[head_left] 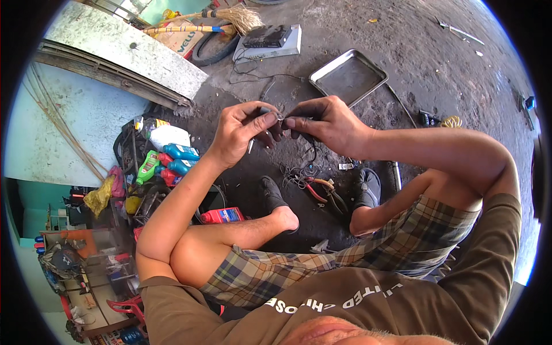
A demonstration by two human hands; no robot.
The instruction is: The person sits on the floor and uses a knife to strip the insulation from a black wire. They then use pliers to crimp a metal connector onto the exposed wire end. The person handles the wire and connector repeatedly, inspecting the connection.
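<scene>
Nearest the camera, a brown shirt point(391, 313) bears white lettering. Beyond it, a small metallic piece point(280, 117) lies between left hand point(238, 129) and right hand point(330, 123), each grip narrowed to a pinch upon it. Should either loosen, the piece could drop among tangled wires point(302, 172) below. Outward, a red bottle point(210, 217) carries a printed label; a white box point(276, 53), faint print.

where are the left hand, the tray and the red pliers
Left hand point(238, 129): head view, on the back of the hand
Tray point(349, 76): head view, on its bare bottom
Red pliers point(315, 193): head view, on the red handle
</scene>
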